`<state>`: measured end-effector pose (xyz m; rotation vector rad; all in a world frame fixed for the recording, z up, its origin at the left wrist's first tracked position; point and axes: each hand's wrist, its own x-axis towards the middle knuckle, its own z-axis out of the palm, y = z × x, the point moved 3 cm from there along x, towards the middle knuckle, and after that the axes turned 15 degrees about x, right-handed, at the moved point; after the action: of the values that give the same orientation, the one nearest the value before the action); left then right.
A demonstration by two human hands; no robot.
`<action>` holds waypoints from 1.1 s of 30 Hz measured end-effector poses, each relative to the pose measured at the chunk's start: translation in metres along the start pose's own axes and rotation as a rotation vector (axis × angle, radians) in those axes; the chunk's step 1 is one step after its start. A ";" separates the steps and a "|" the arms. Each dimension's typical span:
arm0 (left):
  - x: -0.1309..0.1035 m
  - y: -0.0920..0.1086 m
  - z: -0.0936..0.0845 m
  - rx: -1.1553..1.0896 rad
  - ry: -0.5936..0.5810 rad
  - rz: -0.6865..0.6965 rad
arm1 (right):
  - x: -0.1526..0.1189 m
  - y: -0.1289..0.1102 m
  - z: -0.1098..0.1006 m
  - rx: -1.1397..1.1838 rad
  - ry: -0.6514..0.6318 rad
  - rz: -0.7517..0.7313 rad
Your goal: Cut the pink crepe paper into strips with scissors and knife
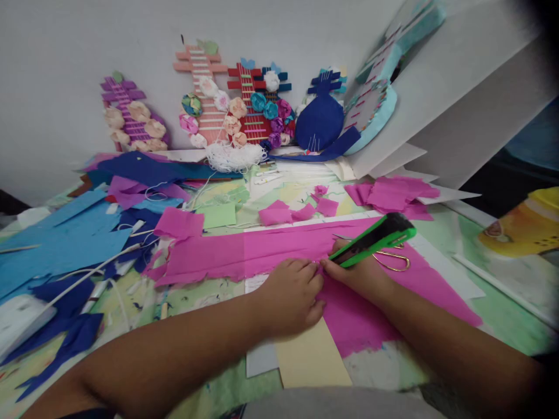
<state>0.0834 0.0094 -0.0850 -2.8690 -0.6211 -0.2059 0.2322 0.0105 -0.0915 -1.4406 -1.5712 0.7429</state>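
My right hand (367,274) is closed around a green and black utility knife (371,240), which slants up to the right. Its thumb meets the curled fingertips of my left hand (292,297), closed in a pinch over the pink crepe paper (358,317); whatever lies between those fingertips is too small to tell. Under and beside my right hand shows a pair of scissors with gold handles (395,263). A long pink strip (209,256) stretches to the left, and a cream card (312,355) lies below my left hand.
Decorated paper instruments, among them a dark blue one (320,122), lean on the wall. White string (236,157) is heaped before them. Blue sheets (65,233) and a white power strip (21,320) lie left. A yellow container (524,224) and a white stick (502,288) are right.
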 end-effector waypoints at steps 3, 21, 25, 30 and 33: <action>0.001 0.000 0.001 -0.005 0.003 0.001 | 0.000 0.000 0.001 -0.050 -0.021 -0.030; 0.001 0.000 0.001 0.000 -0.005 0.001 | 0.001 0.003 0.001 0.057 -0.045 0.031; 0.000 0.000 0.001 0.005 -0.003 -0.009 | 0.002 0.002 -0.004 0.116 -0.006 0.028; 0.000 0.000 0.001 -0.004 -0.008 -0.001 | 0.002 0.000 -0.001 0.034 -0.016 0.071; 0.001 0.000 0.000 -0.006 -0.009 0.001 | 0.003 0.000 0.000 0.013 -0.032 0.075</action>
<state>0.0840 0.0097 -0.0854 -2.8779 -0.6217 -0.1956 0.2320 0.0131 -0.0910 -1.4917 -1.5402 0.8227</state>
